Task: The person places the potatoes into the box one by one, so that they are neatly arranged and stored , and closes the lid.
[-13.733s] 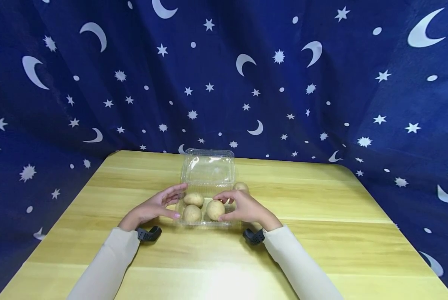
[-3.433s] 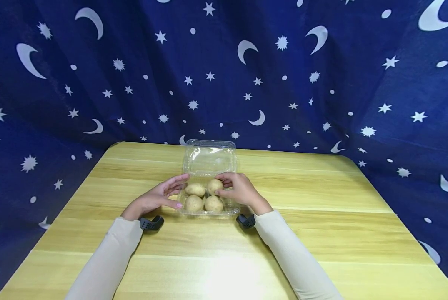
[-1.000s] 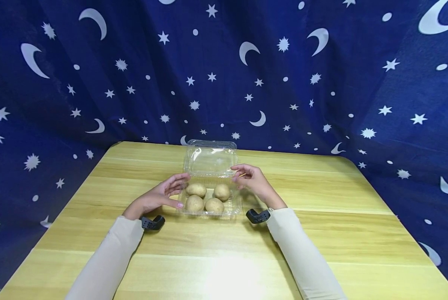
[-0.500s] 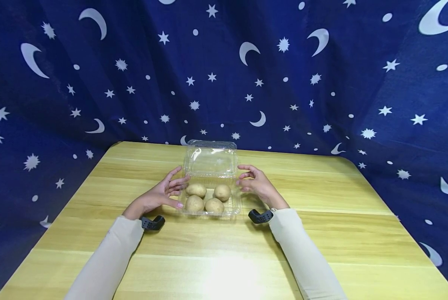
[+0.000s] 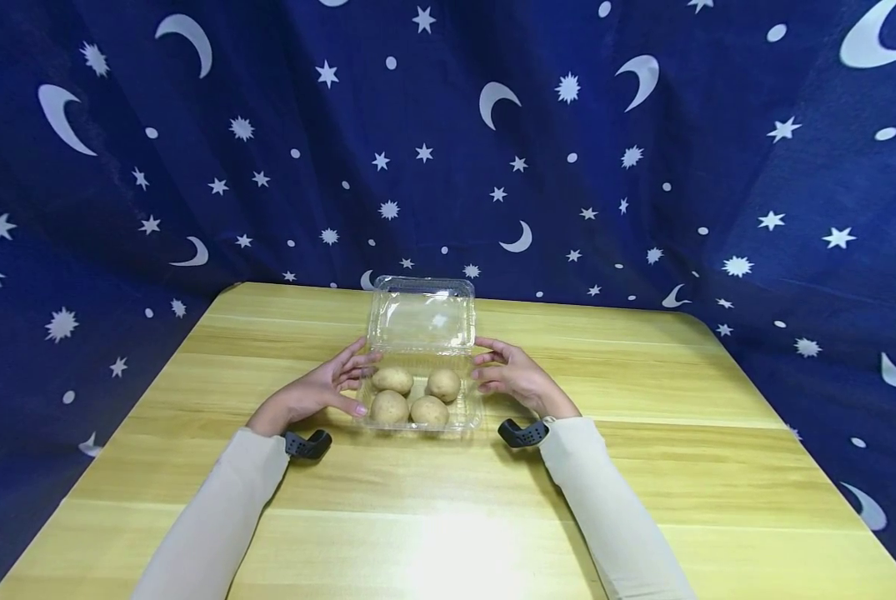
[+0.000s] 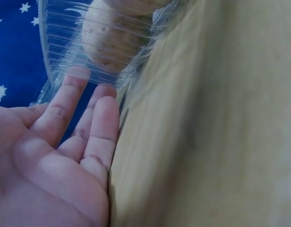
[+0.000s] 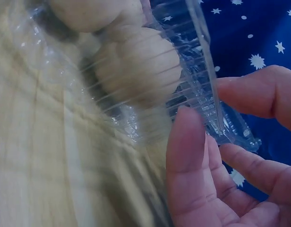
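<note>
A clear plastic clamshell box [image 5: 422, 321] stands on the table with its ridged lid tipped back. Several pale potatoes [image 5: 443, 384] lie in its base in two rows. My left hand [image 5: 318, 390] is at the box's left side, thumb and fingers spread. In the left wrist view its fingertips [image 6: 78, 73] meet the ridged wall, with a potato [image 6: 110, 42] behind the plastic. On the opposite side, my right hand [image 5: 521, 379] has its fingers extended toward the lid hinge. The right wrist view shows its fingertips [image 7: 185, 127] right at the box's wall and rim.
The wooden table [image 5: 327, 517] extends around the box, with a bright glare spot at the front. A blue curtain [image 5: 448, 133] with white moons and stars hangs behind it. Black bands [image 5: 523, 433] sit on both wrists.
My right hand has let go of the back right potato and moved right to the box's side. A potato that lay outside the box is now inside. The lid has risen slightly.
</note>
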Demonstrator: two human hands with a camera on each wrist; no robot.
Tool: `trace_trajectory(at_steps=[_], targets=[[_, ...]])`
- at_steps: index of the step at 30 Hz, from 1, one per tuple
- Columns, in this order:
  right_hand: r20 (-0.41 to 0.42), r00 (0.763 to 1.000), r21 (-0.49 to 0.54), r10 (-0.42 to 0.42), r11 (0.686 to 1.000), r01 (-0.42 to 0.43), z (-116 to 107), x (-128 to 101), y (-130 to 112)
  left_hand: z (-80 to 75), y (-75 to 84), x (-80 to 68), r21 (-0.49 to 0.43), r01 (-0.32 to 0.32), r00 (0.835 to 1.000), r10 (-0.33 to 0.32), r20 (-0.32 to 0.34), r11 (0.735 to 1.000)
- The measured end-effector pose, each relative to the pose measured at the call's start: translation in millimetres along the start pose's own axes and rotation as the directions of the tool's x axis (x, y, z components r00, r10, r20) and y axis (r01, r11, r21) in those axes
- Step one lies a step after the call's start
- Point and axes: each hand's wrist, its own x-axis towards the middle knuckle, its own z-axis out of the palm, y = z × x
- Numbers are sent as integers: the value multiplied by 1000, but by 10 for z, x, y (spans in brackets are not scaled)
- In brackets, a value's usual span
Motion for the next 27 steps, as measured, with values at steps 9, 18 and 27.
trace_trajectory(at_steps=[9, 18, 27], targets=[[65, 998, 14, -7, 1000, 6, -25, -27, 7, -24, -24, 30, -5, -11, 1000, 11, -7, 1000], [90, 995, -11, -31, 999, 32, -38, -47, 25, -18, -25, 26, -25, -26, 1000, 26, -11, 999], [65, 996, 27, -68, 997, 66, -27, -43, 84, -14, -24, 19, -33, -21, 1000, 20, -14, 999]])
